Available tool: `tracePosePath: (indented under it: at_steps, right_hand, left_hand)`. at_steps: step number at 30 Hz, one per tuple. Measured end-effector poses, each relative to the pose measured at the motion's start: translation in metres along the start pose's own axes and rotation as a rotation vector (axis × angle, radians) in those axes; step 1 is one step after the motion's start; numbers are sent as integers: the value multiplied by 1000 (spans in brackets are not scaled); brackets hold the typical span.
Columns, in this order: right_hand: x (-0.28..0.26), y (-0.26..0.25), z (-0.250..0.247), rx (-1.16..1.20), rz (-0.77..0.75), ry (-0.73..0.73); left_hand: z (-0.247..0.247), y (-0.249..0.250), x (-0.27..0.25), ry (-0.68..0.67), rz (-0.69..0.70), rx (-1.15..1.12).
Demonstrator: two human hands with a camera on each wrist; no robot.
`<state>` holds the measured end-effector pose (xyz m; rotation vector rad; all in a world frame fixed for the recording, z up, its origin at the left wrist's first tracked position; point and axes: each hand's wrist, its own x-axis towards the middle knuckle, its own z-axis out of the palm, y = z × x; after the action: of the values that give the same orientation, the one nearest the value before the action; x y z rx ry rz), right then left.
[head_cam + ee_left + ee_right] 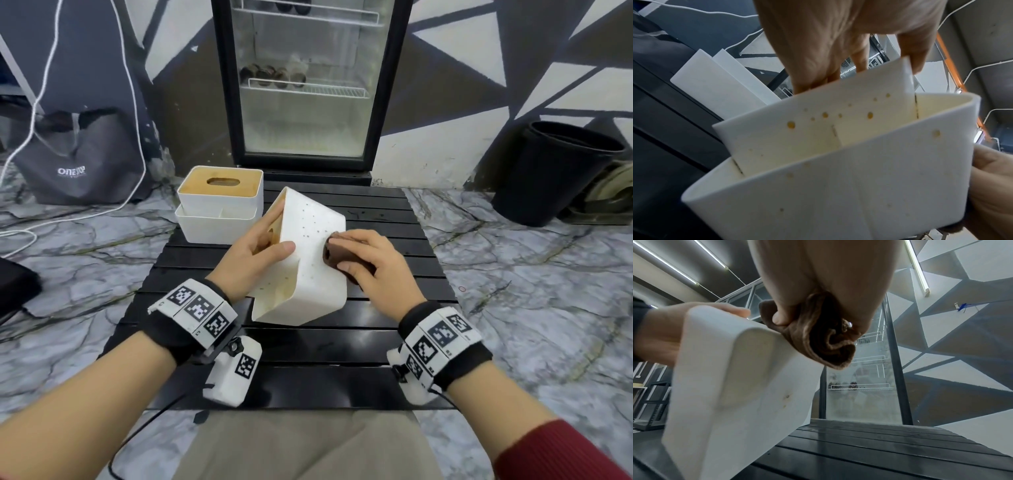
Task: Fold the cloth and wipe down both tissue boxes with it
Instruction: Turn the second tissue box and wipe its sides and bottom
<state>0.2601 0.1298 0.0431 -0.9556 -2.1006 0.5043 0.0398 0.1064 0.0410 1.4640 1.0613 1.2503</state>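
Slatted table: left hand grips tilted box, right hand pinches cloth

The grey bag by the wall reads "ONE STOP".

Both wrists are wearing black bands carrying white blocks printed with black square-pattern markers. Under each wrist a white camera housing is hanging, bearing a marker of its own; the left one is fixed by a black knob, and a thin black cable is trailing from it toward the lap. The right forearm is showing a dark red ribbed sleeve, the left forearm is showing bare, and the legs are wearing khaki trousers.
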Motion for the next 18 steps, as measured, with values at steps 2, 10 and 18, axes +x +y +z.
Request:
tracePosePath:
  at_steps: [2,10,18]
  right_hand:
    - [8,4,0,-2,8,25]
    - [37,15,-3,-13,27,63]
    - [54,18,-16,-62,110,14]
  left_hand:
    - [-1,1,-1,-24,-13,-4]
    - [-7,-4,-2,-44,-30,-44]
    - [-5,-1,-6,-70,-3,10]
